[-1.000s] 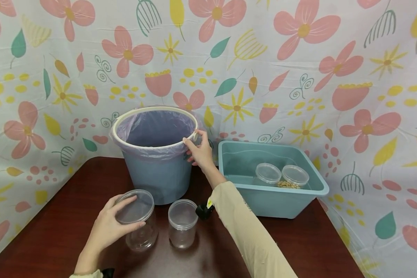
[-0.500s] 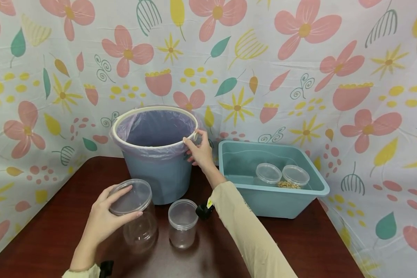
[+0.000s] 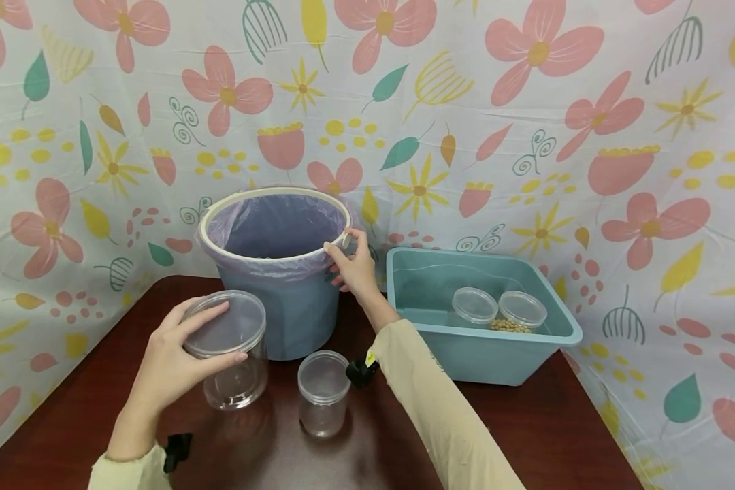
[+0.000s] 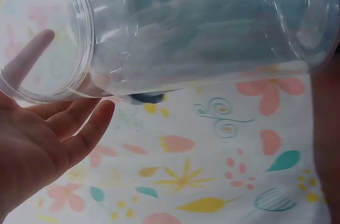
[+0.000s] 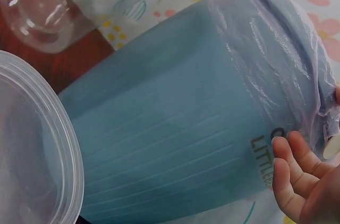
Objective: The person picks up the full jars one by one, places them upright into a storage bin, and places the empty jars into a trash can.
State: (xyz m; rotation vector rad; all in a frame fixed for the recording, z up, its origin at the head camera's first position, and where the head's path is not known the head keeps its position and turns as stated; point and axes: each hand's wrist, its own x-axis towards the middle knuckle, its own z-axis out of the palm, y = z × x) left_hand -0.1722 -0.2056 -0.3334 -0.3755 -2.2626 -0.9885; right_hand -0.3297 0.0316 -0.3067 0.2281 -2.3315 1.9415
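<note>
A flowered cloth backs the dark wooden table [image 3: 514,422]. On it stands a blue round plastic bin [image 3: 282,299] lined with a purple bag; the right hand [image 3: 356,267] pinches its cream rim between thumb and fingers. The left hand [image 3: 170,364] curls spread fingers over the lid of a large clear plastic jar [image 3: 229,350], held above the table, its long axis tilted slightly from upright, lid topmost.
</note>
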